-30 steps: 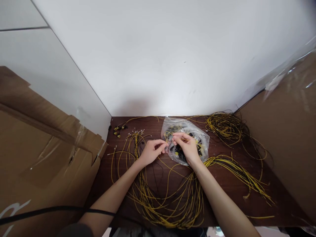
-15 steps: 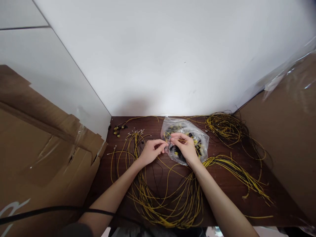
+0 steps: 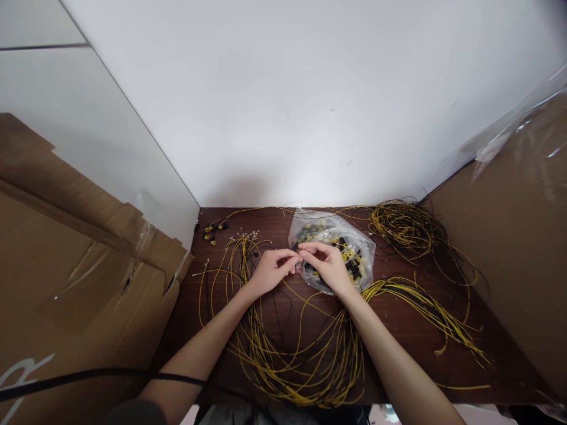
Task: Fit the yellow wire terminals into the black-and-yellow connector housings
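My left hand (image 3: 273,271) is closed in a pinch, its fingertips meeting those of my right hand (image 3: 328,267). A thin yellow wire (image 3: 305,301) runs out below the left fingers, and a bit of it shows at the right fingertips. What sits right between the two pinches is too small to make out. Under the right hand lies a clear plastic bag (image 3: 305,219) holding small black and yellow parts (image 3: 352,260). Around both forearms curves a large bundle of yellow and black wires (image 3: 305,395), with light-coloured tips (image 3: 250,235) at its left end.
A tangled wire coil (image 3: 401,230) lies at the back right, and several small yellow-black parts (image 3: 212,233) at the back left. Cardboard (image 3: 80,254) walls the left side, another brown panel (image 3: 518,236) the right. A black cable (image 3: 101,373) crosses the lower left.
My right hand has moved slightly left and down, bringing its fingertips against the left ones. The small wire loop above the fingers has shrunk from sight. My left hand stays almost still.
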`<move>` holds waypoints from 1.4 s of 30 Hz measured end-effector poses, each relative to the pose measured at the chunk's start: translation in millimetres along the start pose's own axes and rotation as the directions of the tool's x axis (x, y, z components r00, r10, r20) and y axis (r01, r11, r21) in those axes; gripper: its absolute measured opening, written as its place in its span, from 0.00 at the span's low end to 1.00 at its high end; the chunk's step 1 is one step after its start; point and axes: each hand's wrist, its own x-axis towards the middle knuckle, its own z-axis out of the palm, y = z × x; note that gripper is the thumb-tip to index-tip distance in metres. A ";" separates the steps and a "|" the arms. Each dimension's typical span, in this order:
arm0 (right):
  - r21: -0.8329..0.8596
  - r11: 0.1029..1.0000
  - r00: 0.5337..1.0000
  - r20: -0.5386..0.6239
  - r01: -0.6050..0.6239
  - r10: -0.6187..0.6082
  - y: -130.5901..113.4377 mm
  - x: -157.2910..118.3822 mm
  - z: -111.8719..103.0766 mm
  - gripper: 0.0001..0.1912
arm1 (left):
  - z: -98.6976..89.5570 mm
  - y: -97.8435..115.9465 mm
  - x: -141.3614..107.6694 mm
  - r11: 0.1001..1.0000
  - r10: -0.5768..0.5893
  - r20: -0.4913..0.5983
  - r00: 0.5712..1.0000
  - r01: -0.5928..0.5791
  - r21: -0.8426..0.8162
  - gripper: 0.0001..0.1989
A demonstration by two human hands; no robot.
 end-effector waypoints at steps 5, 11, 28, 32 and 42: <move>-0.076 0.995 0.998 -0.011 0.063 -0.064 -2.8 -2.4 0.5 0.09 | 0.0 -0.6 -0.2 1.000 0.000 0.003 1.000 0.000 -0.017 0.13; 0.109 0.992 0.969 -0.246 0.069 -0.040 -5.7 0.1 -3.5 0.10 | 0.0 -0.5 0.1 0.999 -0.015 0.006 1.000 0.015 -0.028 0.13; -0.197 0.975 0.989 0.122 0.106 -0.082 -2.4 -7.3 5.1 0.11 | -8.2 7.4 2.2 0.979 0.054 -0.186 0.981 -0.089 -0.184 0.11; -0.361 0.892 0.956 0.213 0.270 -0.203 -7.3 -11.2 9.8 0.07 | -7.2 6.7 1.7 0.980 0.084 -0.248 0.965 -0.126 -0.157 0.10; -0.583 0.727 0.930 0.278 0.363 -0.241 -3.9 -15.1 16.6 0.09 | -14.2 11.7 1.2 0.963 0.008 -0.313 0.950 -0.092 -0.253 0.10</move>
